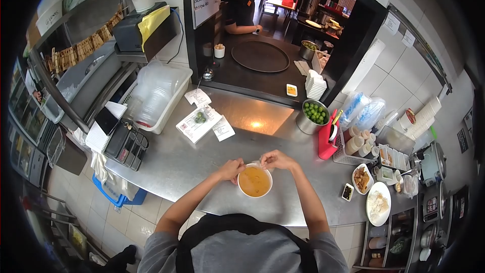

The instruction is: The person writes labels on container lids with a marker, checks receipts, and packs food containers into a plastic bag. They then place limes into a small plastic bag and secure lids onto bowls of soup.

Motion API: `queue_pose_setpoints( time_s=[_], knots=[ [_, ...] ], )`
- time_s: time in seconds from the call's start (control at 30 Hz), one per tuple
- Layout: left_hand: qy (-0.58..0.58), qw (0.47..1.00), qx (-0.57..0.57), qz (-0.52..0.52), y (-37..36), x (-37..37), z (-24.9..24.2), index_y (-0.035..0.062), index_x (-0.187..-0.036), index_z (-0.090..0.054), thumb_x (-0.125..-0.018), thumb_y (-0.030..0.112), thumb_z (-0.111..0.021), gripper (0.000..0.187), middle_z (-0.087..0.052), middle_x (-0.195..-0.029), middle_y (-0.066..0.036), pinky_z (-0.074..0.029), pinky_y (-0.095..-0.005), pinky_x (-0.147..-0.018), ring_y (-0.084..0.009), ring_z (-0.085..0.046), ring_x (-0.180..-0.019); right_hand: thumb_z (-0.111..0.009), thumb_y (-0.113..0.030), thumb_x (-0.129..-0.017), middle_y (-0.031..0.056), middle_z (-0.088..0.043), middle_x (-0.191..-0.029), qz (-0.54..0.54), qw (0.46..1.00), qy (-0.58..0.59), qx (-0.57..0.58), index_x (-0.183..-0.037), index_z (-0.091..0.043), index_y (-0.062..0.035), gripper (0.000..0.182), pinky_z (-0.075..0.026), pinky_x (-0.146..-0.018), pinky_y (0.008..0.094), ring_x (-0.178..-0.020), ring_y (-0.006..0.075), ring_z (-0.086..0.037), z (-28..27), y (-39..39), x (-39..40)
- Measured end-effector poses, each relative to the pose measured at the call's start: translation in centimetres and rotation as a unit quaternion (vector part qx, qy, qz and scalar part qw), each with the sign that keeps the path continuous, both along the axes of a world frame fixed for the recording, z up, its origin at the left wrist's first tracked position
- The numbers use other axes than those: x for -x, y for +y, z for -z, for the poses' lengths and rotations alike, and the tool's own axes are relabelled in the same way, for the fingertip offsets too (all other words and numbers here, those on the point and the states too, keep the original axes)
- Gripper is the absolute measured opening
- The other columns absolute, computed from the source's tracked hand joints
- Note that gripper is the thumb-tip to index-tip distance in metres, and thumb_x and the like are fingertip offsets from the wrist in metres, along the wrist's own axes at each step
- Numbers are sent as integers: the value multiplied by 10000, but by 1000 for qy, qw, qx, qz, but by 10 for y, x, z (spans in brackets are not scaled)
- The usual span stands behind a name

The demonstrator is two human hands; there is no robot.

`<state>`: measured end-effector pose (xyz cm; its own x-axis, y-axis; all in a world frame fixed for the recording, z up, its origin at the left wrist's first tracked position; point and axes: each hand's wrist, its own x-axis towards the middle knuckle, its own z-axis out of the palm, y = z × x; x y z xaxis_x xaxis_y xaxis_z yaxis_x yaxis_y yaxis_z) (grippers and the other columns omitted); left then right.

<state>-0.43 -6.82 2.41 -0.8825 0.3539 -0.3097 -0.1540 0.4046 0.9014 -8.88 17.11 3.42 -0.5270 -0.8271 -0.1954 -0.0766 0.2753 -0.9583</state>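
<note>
A round white tub (240,188) of orange-brown soup (254,181) stands on the steel counter in front of me. My left hand (231,170) is closed on the upper left of its rim. At the upper right of the rim, my right hand (276,161) has its fingers pinched together around something small and pale. Whether that is a clear lid or a film over the tub cannot be made out. Beyond the tub lie paper slips (224,128) and a small clear bag of green limes (200,117).
Left stands a white basket (172,102) of clear plastic containers. A metal pot of limes (314,114), a red knife holder (327,139), a plate of rice (378,205) and a bowl of meat (361,179) are on the right. Past the hatch, a person (237,7) stands near a round tray (260,56).
</note>
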Motion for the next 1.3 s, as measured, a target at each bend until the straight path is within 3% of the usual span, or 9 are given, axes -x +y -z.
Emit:
queue_pose_setpoints(
  time_s=[0.3, 0.63, 0.7, 0.87, 0.97, 1.07, 1.17, 1.27, 1.3],
  knots=[
    [-51, 979, -133, -144, 2, -28, 24, -45, -984, -412, -914, 199, -405, 255, -571, -802, -185, -554, -337, -438, -298, -644, -552, -646, -13, -782, 6, -565, -892, 235, 964, 124, 22, -887, -623, -23, 108, -441, -703, 219, -778, 80, -546, 11, 33, -77],
    [-83, 928, -259, -256, 31, -34, 38, -25, -1021, -365, -925, 192, -398, 239, -496, -919, -181, -575, -372, -510, -347, -649, -632, -630, -10, -802, -2, -566, -875, 456, 873, 50, 166, -900, -599, -40, 108, -443, -636, 216, -737, 77, -551, 43, 15, -136],
    [-91, 916, -282, -270, 36, -34, 42, -23, -1017, -358, -926, 187, -397, 232, -489, -928, -176, -579, -377, -532, -350, -650, -651, -625, -23, -811, -6, -576, -854, 484, 855, -3, 188, -901, -593, -49, 99, -436, -627, 209, -727, 70, -545, 38, 7, -142],
    [-110, 886, -348, -284, 52, -33, 52, -11, -971, -356, -925, 187, -417, 212, -509, -914, -151, -578, -368, -574, -337, -656, -695, -612, -20, -821, -14, -582, -776, 510, 831, 4, 224, -883, -576, -45, 77, -425, -601, 197, -688, 54, -540, 37, -11, -146],
    [-125, 886, -347, -282, 62, -30, 60, 0, -944, -370, -918, 204, -445, 219, -539, -900, -140, -568, -356, -582, -307, -660, -730, -611, -19, -820, -6, -586, -785, 507, 827, -11, 242, -882, -574, -41, 76, -423, -592, 200, -679, 57, -535, 35, -24, -147],
    [-108, 905, -294, -288, 67, -30, 63, 9, -921, -436, -911, 227, -479, 222, -576, -865, -114, -532, -321, -605, -218, -646, -753, -611, -13, -816, 3, -590, -791, 498, 833, -24, 240, -884, -574, -38, 81, -424, -586, 207, -675, 65, -533, 42, -33, -148],
    [21, 965, -163, -207, 58, -30, 79, 21, -890, -511, -895, 269, -531, 248, -593, -845, -74, -476, -278, -637, -150, -605, -768, -614, -3, -809, 11, -596, -805, 485, 830, -89, 260, -886, -577, -37, 92, -442, -597, 218, -690, 79, -547, 34, -39, -150],
    [-14, 959, -251, -133, 42, -47, 56, 31, -912, -564, -895, 227, -557, 197, -609, -863, -45, -430, -224, -672, -84, -545, -769, -618, -1, -803, 16, -603, -819, 481, 822, -133, 273, -887, -583, -36, 98, -457, -608, 224, -704, 90, -564, 27, -34, -150],
    [7, 962, -257, -93, 38, -53, 50, 27, -898, -571, -877, 229, -577, 203, -609, -856, -55, -438, -253, -680, -120, -560, -771, -620, -2, -802, 17, -605, -823, 485, 819, -138, 275, -888, -585, -36, 99, -460, -610, 226, -707, 94, -569, 25, -29, -149]
  ],
)
